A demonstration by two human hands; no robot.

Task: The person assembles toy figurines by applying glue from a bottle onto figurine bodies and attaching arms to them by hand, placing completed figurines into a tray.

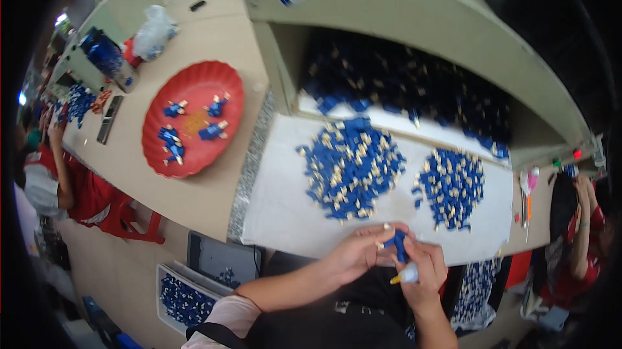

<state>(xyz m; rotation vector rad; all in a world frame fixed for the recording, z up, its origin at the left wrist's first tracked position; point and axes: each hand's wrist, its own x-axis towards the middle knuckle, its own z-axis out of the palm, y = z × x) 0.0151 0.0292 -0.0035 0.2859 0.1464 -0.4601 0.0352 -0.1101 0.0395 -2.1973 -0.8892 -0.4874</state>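
Close to my body, at the front edge of the worktable, both hands meet around a small blue figure part with pale cream ends. My left hand pinches it from the left. The right hand is closed at its other side and also holds a small white squeeze bottle with a yellow tip pointing left and down. Just beyond my hands lies a large pile of blue-and-cream pieces. A smaller pile of similar pieces is to its right. My fingers partly hide the held part.
A red scalloped plate holds several blue figures at left. Behind the piles, a pale green shelf covers many dark blue pieces. Bins of pieces stand low at left. A blue bottle stands far left. People sit at both sides.
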